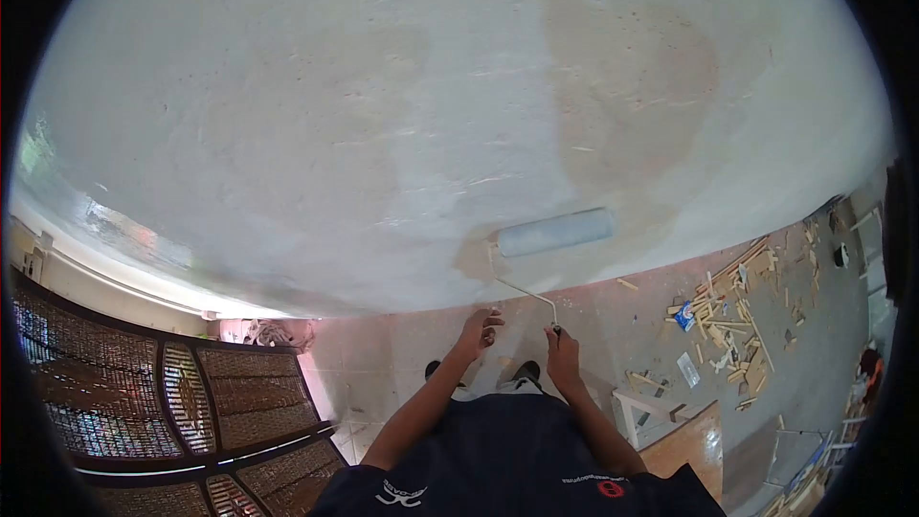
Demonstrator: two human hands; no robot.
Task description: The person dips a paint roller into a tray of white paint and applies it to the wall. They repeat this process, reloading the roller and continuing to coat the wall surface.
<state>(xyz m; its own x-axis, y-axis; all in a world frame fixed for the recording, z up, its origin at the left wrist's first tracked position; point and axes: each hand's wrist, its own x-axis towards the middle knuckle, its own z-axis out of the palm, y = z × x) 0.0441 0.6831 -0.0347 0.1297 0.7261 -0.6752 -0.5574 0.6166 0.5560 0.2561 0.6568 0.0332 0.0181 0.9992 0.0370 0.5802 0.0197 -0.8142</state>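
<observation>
Because the wall (469,86) filling 9 through 12 to 3 o'clock is patchy and scored, its ridges could make the coat uneven. Wood scraps (728,325) littering the floor towards 4 o'clock could trip you if you sidestep without looking down. At 3 o'clock, just off centre, the roller (555,232) lies against the wall; tilting it or pressing one end harder could leave edge lines, and an overloaded sleeve could drip near your shoes (525,373) at 5 o'clock. Your right hand (563,349), at 5 o'clock, is closed round its handle; your left hand (481,330), at 6, is half curled and seems to hold nothing, and could smear the surface if it strays upward.

Your dark shirt (498,460) carries a pale logo and a red round badge with small lettering, neither legible; a blue packet (683,316) among the scraps is also unreadable.
</observation>
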